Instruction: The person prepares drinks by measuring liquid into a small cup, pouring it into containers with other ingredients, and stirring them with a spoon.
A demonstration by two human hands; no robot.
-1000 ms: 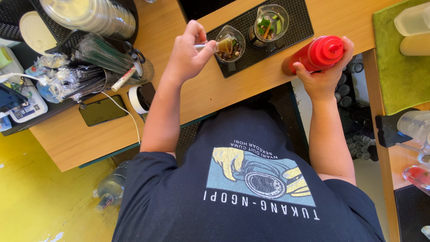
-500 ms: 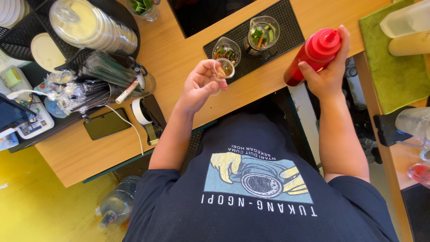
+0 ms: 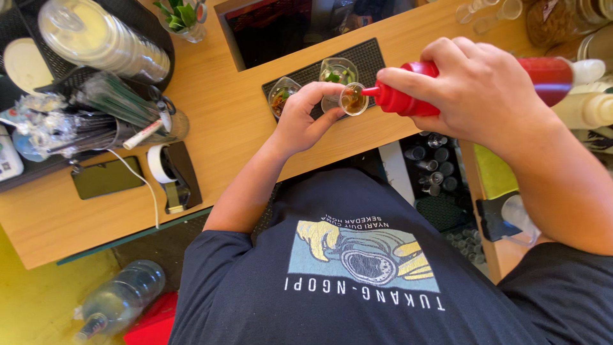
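The left hand (image 3: 305,121) is curled around a small clear measuring cup with amber liquid in it (image 3: 352,100), thumb and fingers pinching its sides and holding it up over the near edge of the black ribbed rubber bar mat (image 3: 373,54). The right hand (image 3: 482,86) is wrapped fully around a red plastic squeeze bottle (image 3: 408,96), which lies almost level with its pointed nozzle meeting the rim of the small cup. On the mat just behind the cup stand two clear drinking glasses: the left glass (image 3: 283,94) holds dark reddish-brown pieces with a bit of green, and the right glass (image 3: 338,69) holds green leaves. The mat lies on a light wooden counter (image 3: 223,134). Farther left on the counter sit a black phone lying flat (image 3: 107,177) and a roll of white tape in a black dispenser (image 3: 167,172), with a white cable running between them. A black tray at the far left carries a stack of clear plastic lids (image 3: 102,38) and bundled wrapped straws. A clear empty plastic bottle (image 3: 121,299) lies on the yellow floor below the counter.
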